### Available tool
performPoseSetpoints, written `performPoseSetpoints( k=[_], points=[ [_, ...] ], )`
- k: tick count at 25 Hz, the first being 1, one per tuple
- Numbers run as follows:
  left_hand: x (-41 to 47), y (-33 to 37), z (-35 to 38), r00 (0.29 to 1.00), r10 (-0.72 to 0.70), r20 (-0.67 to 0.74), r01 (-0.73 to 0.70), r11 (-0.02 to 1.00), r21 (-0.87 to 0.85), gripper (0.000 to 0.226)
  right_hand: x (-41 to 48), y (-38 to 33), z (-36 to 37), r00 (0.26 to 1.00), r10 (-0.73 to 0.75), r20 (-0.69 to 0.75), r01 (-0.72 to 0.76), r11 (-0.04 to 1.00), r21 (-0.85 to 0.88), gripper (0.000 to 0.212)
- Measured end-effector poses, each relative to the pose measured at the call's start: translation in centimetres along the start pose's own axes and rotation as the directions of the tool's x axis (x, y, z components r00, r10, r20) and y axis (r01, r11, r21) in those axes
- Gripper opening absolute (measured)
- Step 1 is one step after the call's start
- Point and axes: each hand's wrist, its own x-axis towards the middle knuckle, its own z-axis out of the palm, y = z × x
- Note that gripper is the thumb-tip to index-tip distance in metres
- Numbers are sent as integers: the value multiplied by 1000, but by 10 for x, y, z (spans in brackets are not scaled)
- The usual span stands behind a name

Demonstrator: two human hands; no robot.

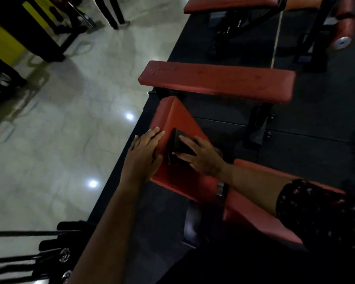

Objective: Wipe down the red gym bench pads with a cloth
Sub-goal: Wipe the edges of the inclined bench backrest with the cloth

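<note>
A red seat pad (178,119) of a gym bench lies just in front of me, with its longer red back pad (254,212) running toward the lower right. My left hand (145,152) rests flat on the left side of the seat pad, fingers straight. My right hand (201,155) presses a dark folded cloth (177,147) onto the top of the same pad with spread fingers. A second red flat bench (217,80) stands just beyond, with a few droplets near its left end.
A third red bench (230,4) and a red roller pad (343,29) are at the top right on black rubber flooring (316,119). Glossy pale tile floor (70,119) spreads left. Barbells (29,233) lie at lower left; a yellow and black machine frame (12,37) stands upper left.
</note>
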Motion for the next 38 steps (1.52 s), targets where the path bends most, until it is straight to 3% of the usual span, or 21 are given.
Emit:
performPoseSetpoints(
  k=[3, 5, 9, 12, 14, 16, 18, 20, 25, 28, 35, 38],
  points=[
    [12, 9, 6, 999, 36, -13, -35, 995, 98, 68, 26, 54, -10, 997, -63, 37, 65, 996, -69, 59],
    [17, 11, 13, 998, 61, 6, -61, 988, 141, 65, 40, 80, -15, 996, -65, 66, 67, 998, -20, 69],
    [18, 10, 18, 999, 46, 11, -47, 984, 174, 61, 58, 101, -18, 986, 77, 149, -86, 995, 59, 80],
    [18, 14, 17, 999, 41, -2, -40, 981, 188, 59, 64, 99, -19, 950, 265, 166, -295, 936, 192, 77],
    [17, 15, 19, 999, 34, -3, -33, 982, 187, 58, 68, 89, -14, 884, 418, 209, -467, 807, 361, 72],
    [17, 14, 21, 1000, 30, -4, -29, 982, 189, 58, 78, 77, -14, 708, 617, 343, -685, 482, 546, 65],
    [16, 14, 21, 1000, 24, -19, -20, 984, 178, 61, 87, 63, -20, 559, 697, 449, -768, 232, 596, 65],
    [15, 15, 20, 999, 9, -49, -3, 992, 128, 66, 86, 47, -25, 509, 701, 500, -798, 166, 580, 70],
    [16, 10, 17, 992, -95, -79, 87, 991, -98, 60, 57, -1, -29, 473, 658, 586, -842, 141, 521, 85],
    [16, 9, 16, 993, -104, -55, 93, 979, -182, 55, 41, -39, -32, 486, 655, 578, -854, 215, 474, 91],
    [15, 7, 17, 996, -83, -33, 77, 983, -164, 50, 16, -143, -38, 491, 732, 472, -836, 243, 492, 96],
    [13, 8, 16, 998, -58, -38, 53, 990, -129, 47, -3, -180, -33, 544, 729, 415, -819, 356, 450, 96]
  ],
)
